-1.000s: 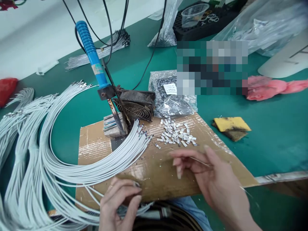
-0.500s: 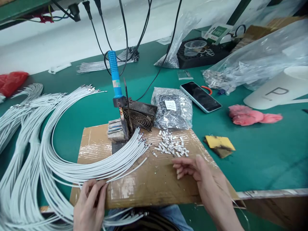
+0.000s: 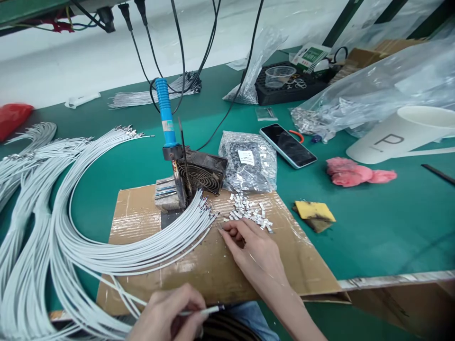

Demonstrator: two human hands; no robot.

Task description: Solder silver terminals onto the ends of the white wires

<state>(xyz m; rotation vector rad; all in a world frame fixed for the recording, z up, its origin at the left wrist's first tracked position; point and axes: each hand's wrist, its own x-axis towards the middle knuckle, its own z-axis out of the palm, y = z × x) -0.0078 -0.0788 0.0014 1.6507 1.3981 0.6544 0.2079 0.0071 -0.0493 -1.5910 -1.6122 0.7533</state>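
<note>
Low in the view, my left hand (image 3: pixel 170 312) is closed on a white wire (image 3: pixel 210 310), whose dark-tipped end sticks out to the right over the cardboard's front edge. My right hand (image 3: pixel 258 253) reaches over the cardboard with thumb and forefinger brought together. Whatever lies between those fingertips is too small to make out. Just behind them is a heap of small silvery metal pieces (image 3: pixel 245 208), partly covered by the hand. To their left end the tips of a thick curved bundle of white wires (image 3: pixel 152 255).
A blue-handled soldering iron (image 3: pixel 166 111) stands by a small black fan (image 3: pixel 202 173) on the cardboard sheet (image 3: pixel 135 208). Beyond lie a plastic bag of parts (image 3: pixel 249 163) and a phone (image 3: pixel 288 146). A yellow sponge (image 3: pixel 314 211) and white cup (image 3: pixel 394 137) are to the right.
My left hand has moved from the bundle's edge down and right and now holds one wire's end out. My right hand has moved left, its fingers closing beside the metal pieces.
</note>
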